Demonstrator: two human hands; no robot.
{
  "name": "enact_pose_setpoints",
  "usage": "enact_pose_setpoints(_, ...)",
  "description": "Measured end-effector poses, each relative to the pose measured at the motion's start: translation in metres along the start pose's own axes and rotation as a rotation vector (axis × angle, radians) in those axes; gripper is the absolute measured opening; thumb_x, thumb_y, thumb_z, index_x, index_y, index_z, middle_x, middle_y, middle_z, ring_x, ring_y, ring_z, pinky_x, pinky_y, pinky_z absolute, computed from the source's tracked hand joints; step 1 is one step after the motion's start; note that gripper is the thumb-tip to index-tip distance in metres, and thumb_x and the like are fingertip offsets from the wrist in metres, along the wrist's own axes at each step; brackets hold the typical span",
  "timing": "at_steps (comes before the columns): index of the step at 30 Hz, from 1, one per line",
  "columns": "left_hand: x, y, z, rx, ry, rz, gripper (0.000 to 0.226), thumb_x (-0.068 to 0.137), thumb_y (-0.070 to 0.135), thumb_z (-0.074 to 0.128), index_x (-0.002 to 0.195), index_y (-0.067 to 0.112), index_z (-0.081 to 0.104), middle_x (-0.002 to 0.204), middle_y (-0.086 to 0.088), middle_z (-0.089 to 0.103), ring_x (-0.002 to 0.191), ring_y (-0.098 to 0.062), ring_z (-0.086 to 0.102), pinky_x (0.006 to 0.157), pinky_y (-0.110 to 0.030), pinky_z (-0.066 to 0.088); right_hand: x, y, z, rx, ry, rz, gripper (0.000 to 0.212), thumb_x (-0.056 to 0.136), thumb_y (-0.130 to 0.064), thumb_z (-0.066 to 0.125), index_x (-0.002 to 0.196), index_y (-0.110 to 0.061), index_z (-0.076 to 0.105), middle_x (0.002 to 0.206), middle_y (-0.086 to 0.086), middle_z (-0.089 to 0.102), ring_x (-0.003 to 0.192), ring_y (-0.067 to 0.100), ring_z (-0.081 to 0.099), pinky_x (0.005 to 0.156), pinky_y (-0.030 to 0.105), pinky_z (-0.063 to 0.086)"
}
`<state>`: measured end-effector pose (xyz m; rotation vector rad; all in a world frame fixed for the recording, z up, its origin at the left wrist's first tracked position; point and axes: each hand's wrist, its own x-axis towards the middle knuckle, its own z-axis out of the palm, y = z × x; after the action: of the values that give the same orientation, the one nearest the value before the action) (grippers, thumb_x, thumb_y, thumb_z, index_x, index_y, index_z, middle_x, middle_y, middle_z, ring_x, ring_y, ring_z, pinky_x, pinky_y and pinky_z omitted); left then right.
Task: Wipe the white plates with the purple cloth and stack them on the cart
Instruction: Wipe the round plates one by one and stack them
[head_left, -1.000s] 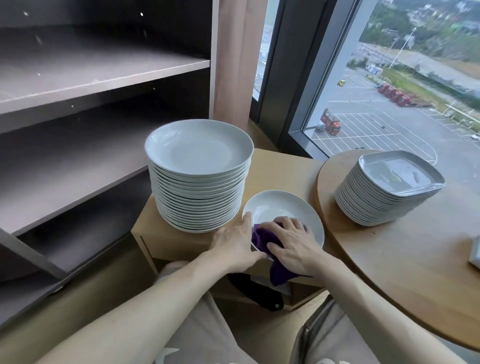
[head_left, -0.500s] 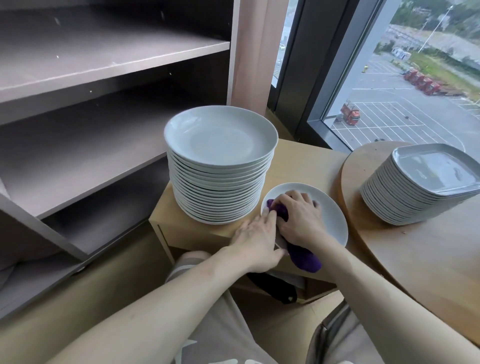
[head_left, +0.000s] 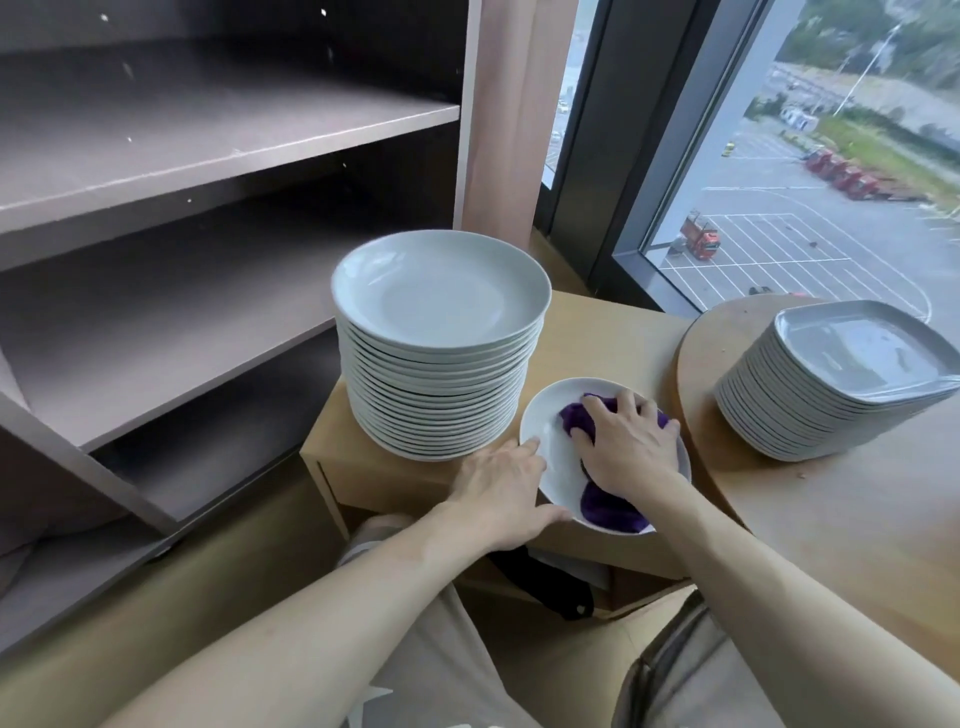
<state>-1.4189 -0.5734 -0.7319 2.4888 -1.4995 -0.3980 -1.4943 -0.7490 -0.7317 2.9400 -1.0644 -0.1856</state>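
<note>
- The right hand (head_left: 631, 447) lies palm-down on the purple cloth (head_left: 609, 512), fingers spread and pressing it into a single white plate (head_left: 549, 460).
- The cloth is bunched under that hand. One fold shows by the fingertips and another sticks out below the wrist, at the plate's near rim.
- The left hand (head_left: 501, 486) rests against the plate's left edge. Its fingers are fairly straight, a fingertip touches the rim and the thumb runs along the near side. It steadies the plate rather than gripping it.
- The two hands are close together but not touching, with a strip of bare plate between them.
- The plate sits flat at the front of a low wooden surface (head_left: 602, 332), just beside a tall stack of round white plates (head_left: 441, 364) on its left. I cannot tell whether the plate and the stack touch.
- To the right, on a round wooden surface (head_left: 841, 519), stands a second stack of squarish plates (head_left: 831, 395), well apart from the one being wiped.
- Grey shelves (head_left: 208, 140) fill the left side, next to the round stack.
- Behind everything is a large window (head_left: 810, 197) looking onto a car park.
- A dark object (head_left: 545, 577) lies below the front edge of the wooden surface. I cannot tell what it is.
</note>
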Motion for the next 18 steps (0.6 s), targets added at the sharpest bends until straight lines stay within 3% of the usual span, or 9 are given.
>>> enact_pose_setpoints(5,-0.001,-0.001,-0.001,-0.034,-0.026,-0.024,0.074,0.085,0.078,0.054,0.136,0.025,0.059,0.157,0.008,0.041,0.133,-0.021,0.049,0.103,-0.043,0.044,-0.026,0.028,-0.016,0.032,-0.287,-0.033,0.088,0.077,-0.09,0.022,0.155,-0.053,0.01,0.158,0.008,0.033,0.142,0.036,0.029,0.106,0.057,0.027)
enact_pose_setpoints(9,-0.001,-0.002,-0.007,-0.073,-0.085,-0.038,0.075,0.081,0.079,0.056,0.137,0.029,0.059,0.159,0.014,0.037,0.135,-0.021,0.048,0.104,-0.043,0.043,-0.043,0.045,-0.018,0.095,-0.404,-0.104,0.102,0.062,-0.094,0.035,0.151,-0.062,-0.006,0.158,0.003,0.029,0.14,0.031,0.026,0.108,0.055,0.024)
enact_pose_setpoints(15,-0.002,-0.005,-0.006,-0.143,-0.089,-0.017,0.072,0.084,0.069,0.061,0.143,0.027,0.053,0.161,0.013,0.034,0.14,-0.02,0.044,0.111,-0.04,0.039,-0.046,0.04,-0.011,0.122,-0.314,-0.101,0.109,0.056,-0.097,0.037,0.153,-0.06,0.006,0.151,0.001,0.034,0.138,0.032,0.028,0.11,0.054,0.025)
enact_pose_setpoints(18,-0.002,-0.004,-0.005,-0.168,-0.076,-0.019,0.073,0.086,0.06,0.063,0.148,0.027,0.041,0.154,0.007,0.045,0.137,-0.025,0.046,0.107,-0.039,0.041,-0.042,0.031,-0.006,0.143,-0.272,-0.101,0.103,0.063,-0.093,0.048,0.153,-0.055,0.014,0.149,0.004,0.034,0.137,0.032,0.028,0.115,0.052,0.028)
